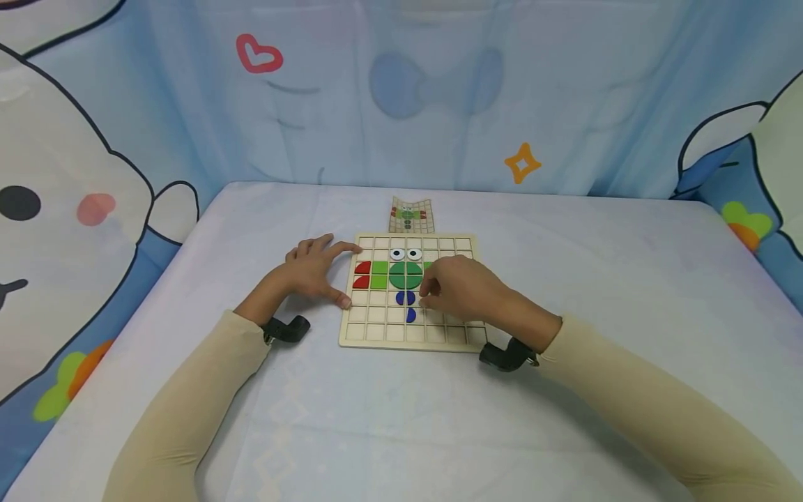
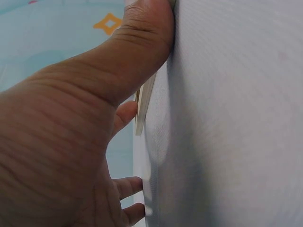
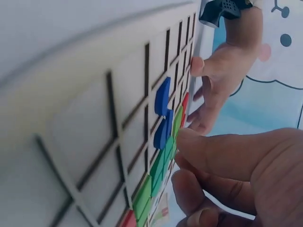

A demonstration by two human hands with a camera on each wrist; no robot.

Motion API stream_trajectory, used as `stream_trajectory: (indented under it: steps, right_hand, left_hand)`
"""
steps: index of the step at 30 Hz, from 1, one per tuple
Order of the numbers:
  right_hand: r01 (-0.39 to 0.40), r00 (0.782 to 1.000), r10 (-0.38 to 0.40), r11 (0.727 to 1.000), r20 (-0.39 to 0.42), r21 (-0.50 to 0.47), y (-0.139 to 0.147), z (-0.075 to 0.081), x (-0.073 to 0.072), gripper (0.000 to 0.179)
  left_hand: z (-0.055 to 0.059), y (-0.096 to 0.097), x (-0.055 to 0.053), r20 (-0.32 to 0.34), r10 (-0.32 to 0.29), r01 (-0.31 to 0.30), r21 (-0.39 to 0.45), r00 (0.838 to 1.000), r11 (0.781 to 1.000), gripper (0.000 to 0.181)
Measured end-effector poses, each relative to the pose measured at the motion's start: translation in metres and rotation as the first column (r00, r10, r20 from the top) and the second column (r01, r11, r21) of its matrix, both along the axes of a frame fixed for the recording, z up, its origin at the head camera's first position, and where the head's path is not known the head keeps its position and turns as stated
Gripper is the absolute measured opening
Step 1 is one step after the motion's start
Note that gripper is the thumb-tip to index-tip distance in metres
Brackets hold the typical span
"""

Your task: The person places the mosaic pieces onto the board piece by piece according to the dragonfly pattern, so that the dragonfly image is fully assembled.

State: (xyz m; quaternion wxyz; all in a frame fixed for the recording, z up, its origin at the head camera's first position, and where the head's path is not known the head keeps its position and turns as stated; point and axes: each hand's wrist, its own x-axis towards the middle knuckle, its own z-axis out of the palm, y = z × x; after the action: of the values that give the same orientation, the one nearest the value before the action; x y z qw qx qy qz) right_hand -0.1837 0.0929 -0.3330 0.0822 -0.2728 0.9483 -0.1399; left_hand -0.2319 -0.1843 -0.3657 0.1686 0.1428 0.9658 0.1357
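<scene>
A wooden grid board [image 1: 383, 335] lies on the table with coloured pieces set in its squares. White eye pieces [image 1: 405, 254] top a rounded green shape [image 1: 406, 275], with light green squares [image 1: 379, 275] and red pieces [image 1: 362, 275] to the left. Below are several blue rounded pieces [image 3: 162, 97]. My left hand [image 1: 310, 268] is spread at the board's left side, thumb and index fingertip at its edge. My right hand [image 1: 467, 287] bends over the board, thumb and fingertips close together beside the blue pieces; I cannot tell whether they pinch a piece. It hides the right-hand squares.
Behind the board, a small pattern card [image 1: 410, 216] shows a similar coloured figure on a grid. A white cloth [image 1: 401, 418] covers the table. A blue cartoon-printed curtain [image 1: 426, 139] hangs behind the table. Each wrist wears a black camera mount [image 1: 507, 355].
</scene>
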Motion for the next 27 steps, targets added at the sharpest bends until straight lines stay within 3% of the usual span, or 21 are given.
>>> stream_trajectory:
  steps: [7,19,27]
  right_hand:
    - [-0.079,0.997,0.080,0.997,0.008,-0.015,-0.002,-0.005,0.005,0.004]
    - [-0.050,0.998,0.050,0.999,0.031,0.004,-0.008,-0.004,0.009,0.005]
    - [-0.042,0.999,0.041,0.998,-0.012,-0.046,0.020,0.006,0.017,0.006]
  left_hand:
    - [-0.001,-0.002,0.000,-0.005,-0.001,0.001,-0.006,1.000,1.000,0.101]
    - [-0.002,-0.002,-0.003,-0.010,-0.008,0.008,0.001,1.000,1.000,0.101]
    - [-0.001,-0.001,-0.001,0.002,-0.004,0.004,0.005,1.000,1.000,0.101]
